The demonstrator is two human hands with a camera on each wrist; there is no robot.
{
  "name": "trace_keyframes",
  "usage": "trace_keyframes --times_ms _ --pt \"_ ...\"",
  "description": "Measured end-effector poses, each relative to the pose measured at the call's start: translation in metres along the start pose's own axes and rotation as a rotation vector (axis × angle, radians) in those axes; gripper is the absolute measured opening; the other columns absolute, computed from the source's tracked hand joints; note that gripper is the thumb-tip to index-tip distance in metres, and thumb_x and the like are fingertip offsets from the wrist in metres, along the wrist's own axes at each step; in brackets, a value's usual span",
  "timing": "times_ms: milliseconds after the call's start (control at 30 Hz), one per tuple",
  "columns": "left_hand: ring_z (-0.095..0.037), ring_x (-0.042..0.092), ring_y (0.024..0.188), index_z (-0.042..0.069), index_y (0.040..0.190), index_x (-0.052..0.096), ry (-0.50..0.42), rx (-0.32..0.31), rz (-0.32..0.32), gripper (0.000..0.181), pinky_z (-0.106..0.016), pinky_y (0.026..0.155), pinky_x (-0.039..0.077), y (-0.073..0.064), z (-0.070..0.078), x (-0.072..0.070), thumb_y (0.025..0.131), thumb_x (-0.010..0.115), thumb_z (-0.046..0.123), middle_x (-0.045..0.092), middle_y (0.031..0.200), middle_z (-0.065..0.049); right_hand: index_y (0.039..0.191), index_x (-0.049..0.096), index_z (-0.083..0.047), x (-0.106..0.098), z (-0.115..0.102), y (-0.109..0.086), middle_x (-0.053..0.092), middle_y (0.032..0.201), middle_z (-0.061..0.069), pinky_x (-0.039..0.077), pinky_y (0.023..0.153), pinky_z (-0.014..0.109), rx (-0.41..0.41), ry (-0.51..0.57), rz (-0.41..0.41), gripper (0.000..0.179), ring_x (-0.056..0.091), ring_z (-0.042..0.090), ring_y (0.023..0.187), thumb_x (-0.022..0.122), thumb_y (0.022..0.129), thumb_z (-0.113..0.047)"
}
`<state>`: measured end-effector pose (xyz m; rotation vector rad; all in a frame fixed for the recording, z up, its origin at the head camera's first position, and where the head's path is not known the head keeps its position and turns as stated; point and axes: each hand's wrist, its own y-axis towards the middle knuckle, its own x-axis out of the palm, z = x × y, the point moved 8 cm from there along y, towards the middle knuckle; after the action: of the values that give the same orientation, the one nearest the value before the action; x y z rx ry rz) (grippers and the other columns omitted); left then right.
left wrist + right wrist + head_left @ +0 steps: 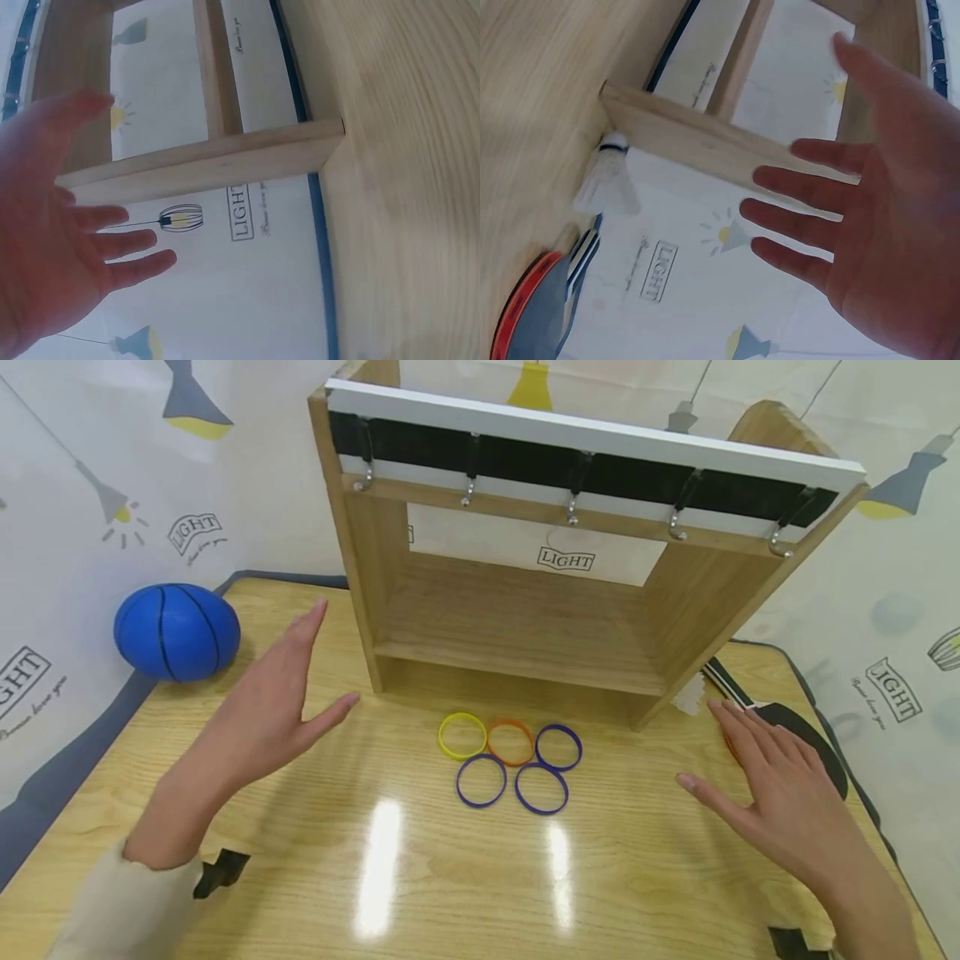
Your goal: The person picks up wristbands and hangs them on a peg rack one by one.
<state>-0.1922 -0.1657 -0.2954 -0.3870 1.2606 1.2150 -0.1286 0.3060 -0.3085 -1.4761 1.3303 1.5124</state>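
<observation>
Five rings (513, 766) lie between left fingers (303, 635) and right fingers (741, 737)

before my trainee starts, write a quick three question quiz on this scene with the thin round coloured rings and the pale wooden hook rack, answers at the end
1. How many thin round coloured rings lie on the glossy pale wooden table?
2. True or false: the person's bare left hand grips the round blue ball with black lines.
3. In the row nearer the pale wooden rack with silver metal hooks, which ring is in the middle: (a) yellow, (b) orange, (c) blue?

Key:
1. Five.
2. False; that hand holds nothing.
3. (b), the orange ring.
</observation>
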Motion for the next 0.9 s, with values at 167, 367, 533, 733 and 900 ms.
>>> trace_keyframes --times_ms 167,367,533,733,900 --pt "-0.029 0.032 0.14 0.025 0.158 0.004 -0.346 -0.104 0.123 0.088 -0.056 0.101 0.039 0.02 -0.011 0.004 0.095 0.066 0.022 0.024 0.159 -0.004 0.143 0.048 -0.015 -0.005 -0.027 0.008 0.057 0.132 0.013 0.035 0.095 0.06 -0.069 0.007 0.0 0.067 0.05 0.04 0.119 0.071 0.088 -0.045" --pt "-0.025 0.04 0.135 0.022 0.152 0.032 -0.817 -0.226 0.271 0.066 -0.047 0.103 0.041 0.044 -0.029 0.014 0.096 0.064 0.012 0.039 0.15 -0.006 0.127 0.063 -0.013 -0.002 -0.07 0.03 0.068 0.115 0.007 0.044 0.092 0.054 -0.206 0.018 -0.002 0.047 0.061 0.033 0.107 0.069 0.09 -0.041" --pt "-0.026 0.047 0.129 0.019 0.145 0.046 -0.92 -0.268 0.362 0.057 -0.04 0.098 0.045 0.058 -0.034 0.014 0.093 0.067 0.011 0.048 0.141 -0.007 0.123 0.065 -0.009 0.008 -0.101 0.048 0.069 0.111 0.005 0.047 0.091 0.05 -0.311 0.067 -0.039 0.043 0.064 0.029 0.1 0.067 0.092 -0.039" --pt "-0.026 0.051 0.122 0.016 0.139 0.053 -0.973 -0.337 0.399 0.052 -0.038 0.095 0.047 0.064 -0.035 0.014 0.09 0.069 0.008 0.054 0.135 -0.009 0.127 0.064 -0.011 0.019 -0.128 0.063 0.067 0.118 0.001 0.046 0.095 0.047 -0.357 0.123 -0.113 0.044 0.063 0.024 0.104 0.066 0.093 -0.04" --pt "-0.027 0.054 0.116 0.011 0.134 0.058 -1.001 -0.356 0.428 0.048 -0.034 0.09 0.049 0.066 -0.035 0.015 0.088 0.069 0.002 0.057 0.13 -0.012 0.127 0.064 -0.012 0.02 -0.144 0.07 0.067 0.117 0.0 0.048 0.092 0.044 -0.383 0.151 -0.109 0.045 0.063 0.021 0.104 0.065 0.094 -0.042"
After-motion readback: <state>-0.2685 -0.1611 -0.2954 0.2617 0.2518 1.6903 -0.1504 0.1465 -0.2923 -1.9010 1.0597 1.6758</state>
